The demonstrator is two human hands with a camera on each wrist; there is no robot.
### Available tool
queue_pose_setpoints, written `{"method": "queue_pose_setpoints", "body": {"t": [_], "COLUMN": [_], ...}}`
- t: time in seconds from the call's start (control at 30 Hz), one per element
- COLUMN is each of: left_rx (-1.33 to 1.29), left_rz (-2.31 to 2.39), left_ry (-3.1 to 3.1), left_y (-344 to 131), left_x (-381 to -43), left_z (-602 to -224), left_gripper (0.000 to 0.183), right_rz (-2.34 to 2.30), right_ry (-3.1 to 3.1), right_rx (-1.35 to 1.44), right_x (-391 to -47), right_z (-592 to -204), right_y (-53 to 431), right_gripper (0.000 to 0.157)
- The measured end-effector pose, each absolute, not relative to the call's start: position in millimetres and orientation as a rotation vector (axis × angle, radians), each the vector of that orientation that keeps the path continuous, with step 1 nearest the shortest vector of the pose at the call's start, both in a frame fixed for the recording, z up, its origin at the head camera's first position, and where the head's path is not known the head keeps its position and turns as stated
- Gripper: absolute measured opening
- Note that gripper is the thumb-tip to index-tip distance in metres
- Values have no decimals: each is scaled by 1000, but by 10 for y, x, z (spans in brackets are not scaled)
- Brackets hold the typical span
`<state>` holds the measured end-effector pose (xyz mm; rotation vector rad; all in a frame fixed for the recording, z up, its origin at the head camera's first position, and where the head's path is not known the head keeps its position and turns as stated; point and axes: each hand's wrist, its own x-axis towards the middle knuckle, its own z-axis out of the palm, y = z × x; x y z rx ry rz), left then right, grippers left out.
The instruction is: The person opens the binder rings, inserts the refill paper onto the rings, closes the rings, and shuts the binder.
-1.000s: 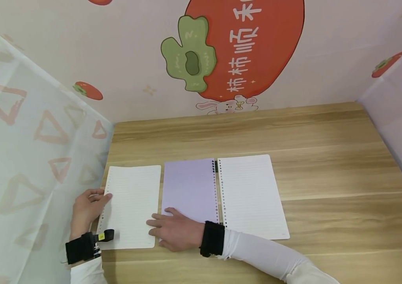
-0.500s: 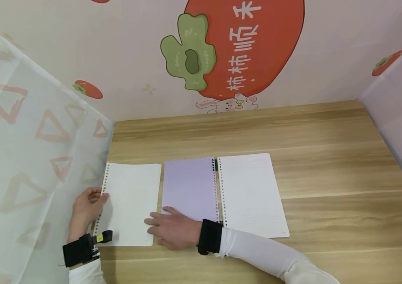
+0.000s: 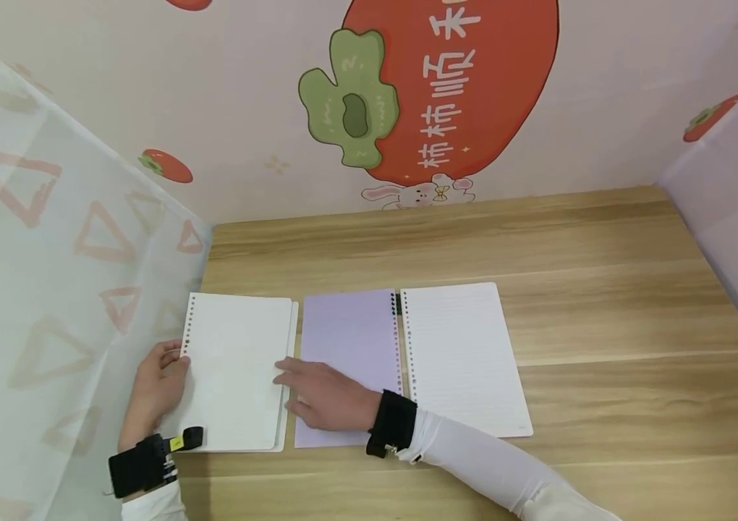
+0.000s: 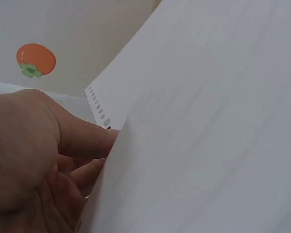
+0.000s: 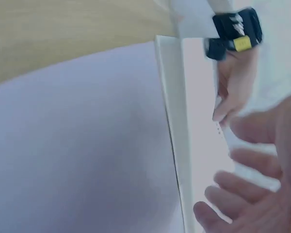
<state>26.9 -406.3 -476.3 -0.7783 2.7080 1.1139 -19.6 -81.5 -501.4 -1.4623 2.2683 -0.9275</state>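
In the head view, white loose-leaf sheets (image 3: 239,362) with a row of punched holes lie at the left, the upper one shifted left over the ones below. My left hand (image 3: 155,383) pinches their punched left edge between thumb and fingers. The left wrist view shows that thumb (image 4: 89,141) on top of the bent paper (image 4: 199,121). My right hand (image 3: 330,396) hovers over the sheets' right edge and the purple punched sheet (image 3: 346,325), fingers extended. The right wrist view has its fingers (image 5: 240,187) spread and holding nothing.
Lined white punched sheets (image 3: 460,354) lie right of the purple one, with a dark binding piece (image 3: 399,302) between them. Wood tabletop (image 3: 629,333) extends right. A printed backdrop (image 3: 245,108) stands behind, and a pale side panel (image 3: 69,304) rises close by my left hand.
My left hand has drawn the upper sheet leftward, exposing a strip of the ones beneath at the right. My right hand has lifted from the lower right edge and shifted farther up.
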Motion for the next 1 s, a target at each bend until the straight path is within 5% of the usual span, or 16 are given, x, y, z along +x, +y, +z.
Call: {"method": "queue_pose_setpoints", "body": {"t": [0.37, 1.0], "left_rx": [-657, -664], "left_rz": [1249, 1624], "left_ry": [2770, 2603], "left_y": [-3811, -2771], "left_x": [219, -204], "left_z": [-4772, -5136], "left_gripper": [56, 43], "right_rz": [-1611, -1682], "right_ry": [1938, 2101], "right_rx": [-696, -336], "right_x": [-506, -787], "right_z": [-4997, -5104], "right_y": [-605, 57], "right_gripper": [70, 45]}}
